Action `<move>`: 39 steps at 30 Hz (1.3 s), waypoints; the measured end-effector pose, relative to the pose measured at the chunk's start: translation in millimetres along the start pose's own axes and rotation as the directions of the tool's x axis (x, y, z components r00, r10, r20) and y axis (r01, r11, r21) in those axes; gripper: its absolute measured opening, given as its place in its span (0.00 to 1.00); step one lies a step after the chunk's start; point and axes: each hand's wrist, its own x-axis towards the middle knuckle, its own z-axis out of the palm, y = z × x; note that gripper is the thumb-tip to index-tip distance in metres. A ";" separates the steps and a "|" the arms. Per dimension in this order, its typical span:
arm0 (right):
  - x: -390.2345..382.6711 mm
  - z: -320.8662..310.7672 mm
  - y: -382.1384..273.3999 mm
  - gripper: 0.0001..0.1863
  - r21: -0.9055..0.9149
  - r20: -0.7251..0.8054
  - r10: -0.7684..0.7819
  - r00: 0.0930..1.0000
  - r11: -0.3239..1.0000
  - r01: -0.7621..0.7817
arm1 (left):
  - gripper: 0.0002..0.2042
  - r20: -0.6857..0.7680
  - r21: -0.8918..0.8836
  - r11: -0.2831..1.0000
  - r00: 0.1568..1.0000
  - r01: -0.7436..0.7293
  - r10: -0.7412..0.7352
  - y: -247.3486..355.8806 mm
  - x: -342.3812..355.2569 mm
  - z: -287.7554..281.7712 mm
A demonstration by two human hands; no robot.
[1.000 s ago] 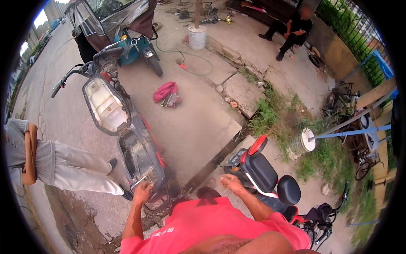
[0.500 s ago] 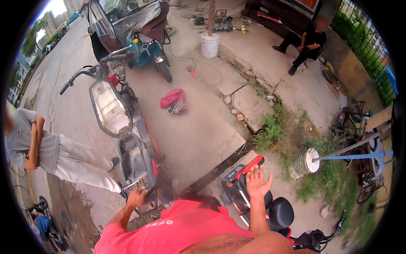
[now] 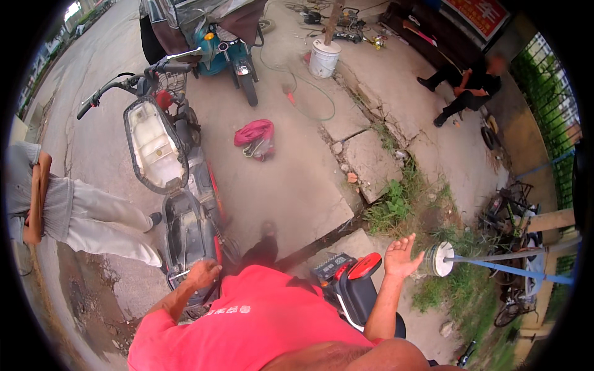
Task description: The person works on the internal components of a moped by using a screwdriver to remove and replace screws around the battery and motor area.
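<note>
At the rear of an electric scooter's open under-seat compartment (image 3: 190, 238), my left hand (image 3: 203, 274) is closed, fingers curled. A slim metal rod (image 3: 179, 275) sticks out from it to the left; its kind is too small to tell. The scooter's seat (image 3: 154, 147) is tipped forward, its pale underside up. My right hand (image 3: 401, 255) is raised on the right, palm up, fingers apart, holding nothing. Below and left of it stands a second scooter with a black seat (image 3: 357, 297) and a red round-ended part (image 3: 364, 266).
A pink cloth bundle (image 3: 254, 137) lies on the concrete ahead. Beyond it stand a covered teal three-wheeler (image 3: 232, 59) and a white bucket with a post (image 3: 323, 59). A person in pale trousers (image 3: 105, 216) stands left; another sits far right (image 3: 473, 86). Broken slabs (image 3: 371, 161) edge the weeds.
My right hand has moved right and slightly up, away from the second scooter. My left hand stays at the compartment's rear with the rod. The whole view has shifted a little.
</note>
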 end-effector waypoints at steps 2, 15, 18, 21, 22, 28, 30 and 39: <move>19.4 3.6 17.6 0.36 -0.063 -0.068 0.000 0.998 0.998 -0.004 | 0.17 -0.042 -0.064 0.996 0.998 -0.056 0.053 14.9 36.9 -17.8; 122.9 50.2 3.9 0.39 -0.116 -0.219 -0.268 0.938 0.962 0.248 | 0.21 -0.042 -0.114 0.990 0.996 -0.086 0.082 112.9 256.4 -154.2; 165.5 38.6 -8.3 0.40 -0.195 -0.268 -0.318 0.909 0.942 0.272 | 0.22 -0.017 -0.181 0.977 0.994 -0.109 0.108 117.5 300.2 -152.1; 212.7 3.4 -9.9 0.43 -0.360 -0.501 -0.405 0.765 0.901 0.241 | 0.22 0.058 -0.268 0.963 0.997 -0.043 0.060 134.9 333.9 -156.0; 223.8 -26.2 -11.5 0.44 -0.373 -0.601 -0.401 0.691 0.906 0.201 | 0.21 0.058 -0.299 0.954 0.998 -0.004 0.023 136.8 349.0 -160.3; 342.7 -54.9 24.5 0.47 -0.324 -0.788 -0.269 0.554 0.946 -0.002 | 0.15 0.261 -0.698 0.566 0.891 0.439 -0.370 9.6 425.2 -108.9; 422.5 -10.0 28.0 0.48 -0.295 -0.694 -0.221 0.685 0.956 0.010 | 0.14 0.319 -0.613 0.638 0.884 0.467 -0.340 -11.4 440.4 -110.5; 574.6 431.8 40.9 0.49 0.010 0.458 -0.205 0.865 0.974 0.225 | 0.18 0.062 0.026 0.936 0.935 -0.351 0.349 19.9 533.3 -139.1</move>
